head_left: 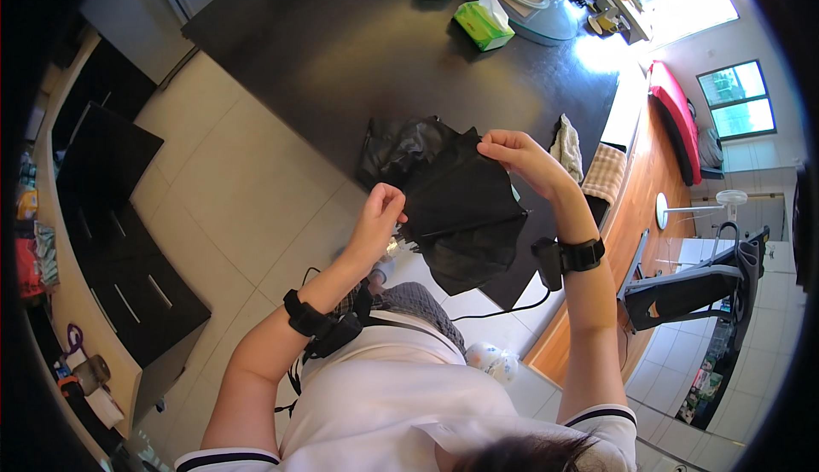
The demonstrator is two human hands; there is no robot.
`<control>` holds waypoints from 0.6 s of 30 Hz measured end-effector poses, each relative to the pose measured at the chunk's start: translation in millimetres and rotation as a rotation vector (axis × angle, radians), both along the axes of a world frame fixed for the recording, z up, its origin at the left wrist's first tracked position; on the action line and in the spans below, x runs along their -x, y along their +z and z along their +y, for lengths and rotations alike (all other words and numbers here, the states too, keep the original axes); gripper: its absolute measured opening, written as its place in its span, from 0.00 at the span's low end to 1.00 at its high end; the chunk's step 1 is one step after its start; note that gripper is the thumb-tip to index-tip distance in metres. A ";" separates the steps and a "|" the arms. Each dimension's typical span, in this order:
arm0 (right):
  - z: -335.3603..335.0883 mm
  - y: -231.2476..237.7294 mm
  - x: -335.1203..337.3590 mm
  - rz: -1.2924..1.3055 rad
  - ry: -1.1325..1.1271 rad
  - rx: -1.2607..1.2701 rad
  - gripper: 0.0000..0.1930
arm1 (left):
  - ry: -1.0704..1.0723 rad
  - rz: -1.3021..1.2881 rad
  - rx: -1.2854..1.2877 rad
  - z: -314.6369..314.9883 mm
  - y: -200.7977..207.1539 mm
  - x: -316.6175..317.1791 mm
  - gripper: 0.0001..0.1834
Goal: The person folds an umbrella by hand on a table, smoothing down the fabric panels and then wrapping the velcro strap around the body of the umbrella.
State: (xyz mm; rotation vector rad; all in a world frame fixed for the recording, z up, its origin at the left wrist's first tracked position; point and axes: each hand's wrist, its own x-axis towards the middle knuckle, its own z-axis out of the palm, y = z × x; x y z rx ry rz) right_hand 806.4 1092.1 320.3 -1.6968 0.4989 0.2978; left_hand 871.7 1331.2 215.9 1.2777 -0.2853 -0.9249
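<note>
A black umbrella (465, 203) hangs loosely folded in front of me, its panels drooping in creased folds over the table's near edge. My right hand (522, 158) pinches the canopy's upper right edge between thumb and fingers. On the other side, my left hand (378, 218) is closed at the canopy's left edge, fingertips pressed together on the fabric. More crumpled black cloth (401, 149) lies behind it on the dark table (341, 54); whether it belongs to the umbrella I cannot tell. The umbrella's handle is hidden.
Two green tissue packs (484, 21) and a glass tray (546, 32) stand at the table's far side. A checked cloth (604, 173) and a pale towel (566, 149) lie at its right edge. Black drawers (141, 284) line the left; a folded stroller-like frame (691, 288) stands right.
</note>
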 end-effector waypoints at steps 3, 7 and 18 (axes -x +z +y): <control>6.5 4.8 -8.7 -0.032 0.014 0.087 0.11 | 0.086 -0.023 -0.024 -7.8 5.7 -1.4 0.09; 4.5 2.1 -19.6 -0.035 0.077 0.256 0.13 | -0.065 -0.481 -0.252 -9.0 -8.7 -11.5 0.15; -3.1 -29.3 -64.4 -0.216 0.136 0.451 0.14 | 0.082 -0.740 -0.226 -14.6 -18.3 -25.8 0.13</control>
